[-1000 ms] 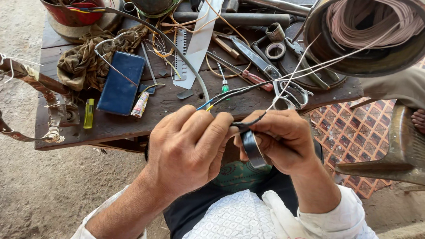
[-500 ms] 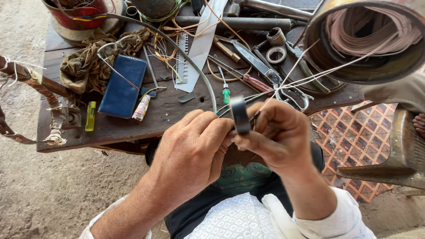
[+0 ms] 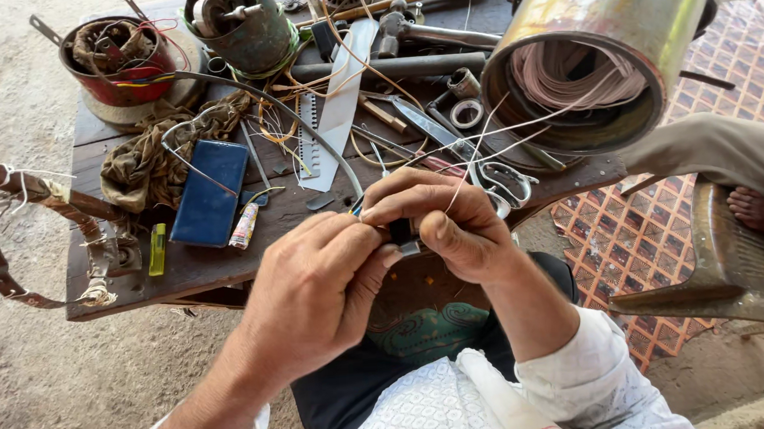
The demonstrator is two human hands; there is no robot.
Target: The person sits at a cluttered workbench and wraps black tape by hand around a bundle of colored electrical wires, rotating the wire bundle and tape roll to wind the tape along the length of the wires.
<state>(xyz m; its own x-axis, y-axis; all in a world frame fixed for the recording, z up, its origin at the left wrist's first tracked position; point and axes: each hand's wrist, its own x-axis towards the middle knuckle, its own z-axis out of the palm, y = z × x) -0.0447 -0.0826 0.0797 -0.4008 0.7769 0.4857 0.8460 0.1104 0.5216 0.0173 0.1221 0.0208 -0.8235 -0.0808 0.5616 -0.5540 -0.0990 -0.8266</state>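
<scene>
Two hands meet just in front of the near edge of the wooden table (image 3: pixel 182 271), which serves as the landmark here. In the head view the left hand (image 3: pixel 311 285) and the right hand (image 3: pixel 440 220) are pressed close together, fingertips pinching a small dark roll of tape (image 3: pixel 401 233) and the thin pale wires (image 3: pixel 501 132) that run up and away from it to the big metal cylinder (image 3: pixel 601 42) standing at the table's far right corner.

Against the earlier pictures, the roll has dropped: half a second ago it stood up between the fingers in plain sight, and now it is tucked low between the two thumbs, mostly hidden. The hands have also closed tighter around the wire joint. That reads as a wrap being drawn down snug on the wires, though the joint itself cannot be seen.

On the table's left part lie a blue flat case (image 3: pixel 211 191), a yellow lighter (image 3: pixel 156 249) at its near-left side, and a crumpled cloth (image 3: pixel 144 158) behind the case. A red can (image 3: pixel 121 63) full of wire scraps sits at the far left corner.
</scene>
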